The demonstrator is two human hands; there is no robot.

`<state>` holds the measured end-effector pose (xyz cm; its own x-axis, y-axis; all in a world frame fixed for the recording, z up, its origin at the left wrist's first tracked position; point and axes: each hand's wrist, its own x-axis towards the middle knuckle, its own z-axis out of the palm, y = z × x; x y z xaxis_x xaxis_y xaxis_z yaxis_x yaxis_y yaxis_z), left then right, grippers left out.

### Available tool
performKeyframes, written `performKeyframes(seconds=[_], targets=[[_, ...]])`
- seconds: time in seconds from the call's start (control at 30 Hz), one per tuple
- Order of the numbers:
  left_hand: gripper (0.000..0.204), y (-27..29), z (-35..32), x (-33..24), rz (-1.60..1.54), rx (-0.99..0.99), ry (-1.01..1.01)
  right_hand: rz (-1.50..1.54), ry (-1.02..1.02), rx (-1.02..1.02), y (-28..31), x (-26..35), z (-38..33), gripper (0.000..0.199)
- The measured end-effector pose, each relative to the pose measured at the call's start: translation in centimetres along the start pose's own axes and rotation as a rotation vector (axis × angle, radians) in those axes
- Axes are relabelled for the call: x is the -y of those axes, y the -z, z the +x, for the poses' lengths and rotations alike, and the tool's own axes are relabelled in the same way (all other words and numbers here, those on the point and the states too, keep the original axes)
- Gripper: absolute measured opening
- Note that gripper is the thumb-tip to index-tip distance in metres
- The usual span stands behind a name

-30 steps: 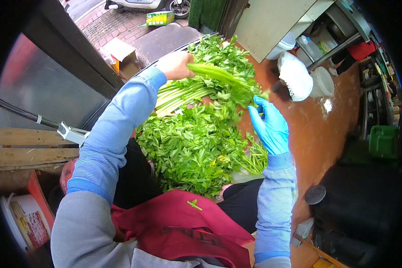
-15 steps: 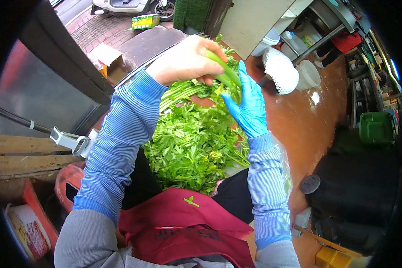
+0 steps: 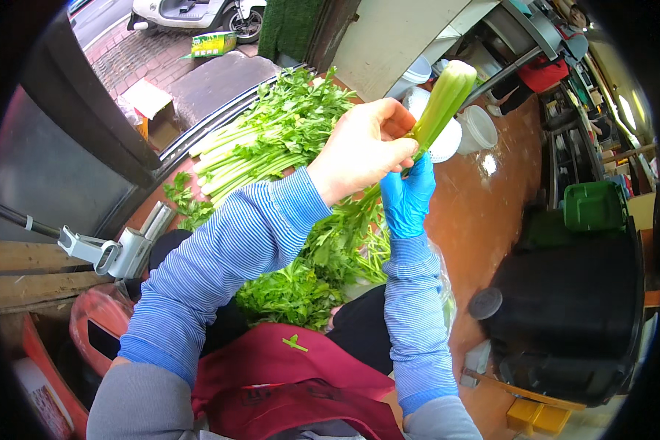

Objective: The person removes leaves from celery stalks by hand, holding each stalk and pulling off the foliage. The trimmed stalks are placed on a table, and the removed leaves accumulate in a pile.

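A head of celery [image 3: 444,103] is up in front of me, its pale cut base pointing up and to the right and its leaves hanging below. My right hand [image 3: 409,196], in a blue glove, is closed round the stalks below the base. Just above it, the fingers of my bare left hand [image 3: 367,147] pinch the same stalks. Cut celery [image 3: 235,158] lies in a heap at the far left, stalk ends toward the left. Between my knees is a pile of loose celery leaves [image 3: 293,293], partly hidden by my left forearm.
A green leaf scrap [image 3: 295,343] lies on my dark red apron [image 3: 286,374]. To the right stand a large black bin [image 3: 565,315], a green container [image 3: 594,207] and a white bucket [image 3: 478,128]. A red stool [image 3: 99,323] with a phone is at left; a person [image 3: 539,77] stands far right.
The celery has swung round so its base now shows at the upper right. My left hand has moved right and down along with it. More of the far celery heap shows.
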<state>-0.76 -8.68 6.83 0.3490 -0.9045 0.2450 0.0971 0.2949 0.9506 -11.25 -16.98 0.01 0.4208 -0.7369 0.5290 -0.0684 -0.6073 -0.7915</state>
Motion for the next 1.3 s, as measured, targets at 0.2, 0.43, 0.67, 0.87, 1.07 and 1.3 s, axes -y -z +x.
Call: performKeyframes(seconds=[0.2,0.43,0.67,0.87,1.07,1.3], targets=[[0.027,1.3,-0.5,-2.0,0.370,0.105,-0.001,-0.164,-0.055,-0.021,1.3,0.8,0.0,0.026],[0.015,-0.4,-1.1,1.4,-0.278,-0.181,-0.020,0.007,-0.108,0.024,0.5,2.6,-0.5,0.021],[0.020,-0.5,-0.8,0.6,-0.515,-0.127,0.036,0.183,-0.117,-0.020,-0.4,2.3,-1.0,0.026],[0.019,-0.5,-1.2,0.8,-0.279,-0.052,-0.010,0.299,-0.209,0.018,-0.5,3.5,-0.8,0.022],[0.011,0.6,-0.5,0.3,1.170,0.012,-0.640,-0.132,-0.121,-0.031,0.3,-0.1,-1.1,0.027],[0.022,4.1,-0.4,-0.6,0.057,0.514,0.393,-0.286,-0.004,-0.051,1.2,-0.8,-1.3,0.023]])
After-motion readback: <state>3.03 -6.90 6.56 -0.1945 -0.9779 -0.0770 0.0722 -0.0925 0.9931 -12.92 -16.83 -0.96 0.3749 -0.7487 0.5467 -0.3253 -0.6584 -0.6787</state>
